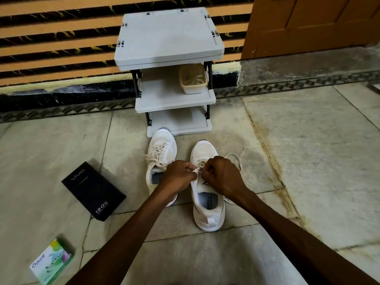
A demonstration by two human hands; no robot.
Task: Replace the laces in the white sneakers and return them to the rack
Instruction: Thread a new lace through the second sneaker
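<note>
Two white sneakers stand side by side on the stone floor, toes toward a grey three-shelf rack [174, 99]. The left sneaker [162, 153] is fully laced. Over the right sneaker [207, 202] both hands meet at the eyelets. My left hand [178, 175] pinches the white lace [196, 170] at the shoe's left side. My right hand [220, 175] has its fingers curled round the lace at the right side. A loose loop of lace [236, 159] trails on the floor to the right of that shoe. My hands hide the eyelets under them.
A beige basket [193, 79] holding laces sits on the rack's middle shelf, right side. A black phone box [93, 190] lies on the floor to the left. A green and white carton [51, 262] lies at the lower left. A wooden door [312, 23] stands at the upper right.
</note>
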